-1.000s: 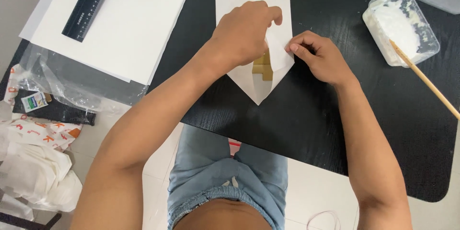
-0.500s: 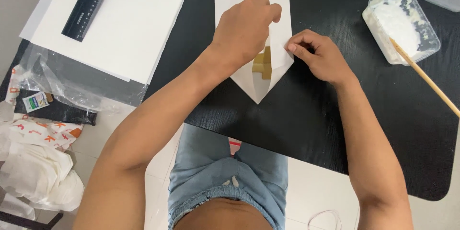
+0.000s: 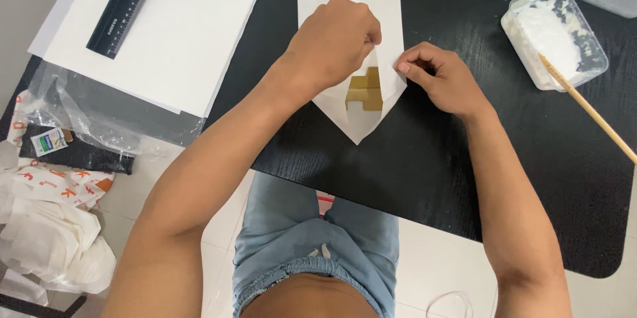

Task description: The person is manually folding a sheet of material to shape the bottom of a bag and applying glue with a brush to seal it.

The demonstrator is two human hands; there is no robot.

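The black tabletop [image 3: 464, 179] ends just past the person's lap, its near edge running slantwise, with bare dark surface open at 5 o'clock of the hands. On it, pointing toward the person, lies a white folded paper [image 3: 358, 119] with a pointed near tip; a gold-brown inner layer [image 3: 365, 89] shows through the gap between its two flaps and again as a band at its far end.

The left hand [image 3: 332, 43] rests curled on the paper's left flap, fingers bent under and pressing it flat, knuckles up. The right hand [image 3: 441, 79], at 3 o'clock of the paper, pinches the right flap's edge between thumb and bent forefinger, the other fingers tucked in.

At 2 o'clock stands a clear plastic tub [image 3: 554, 36] holding white paste, a wooden stick [image 3: 587, 109] leaning out of it toward 4 o'clock. At 10 o'clock a white sheet stack [image 3: 179, 33] overhangs the tabletop's left edge, with a black ruler [image 3: 126, 6] lying on it. Below that, crumpled clear plastic [image 3: 99, 112] and white bags [image 3: 46, 225] crowd the floor at 8 o'clock.
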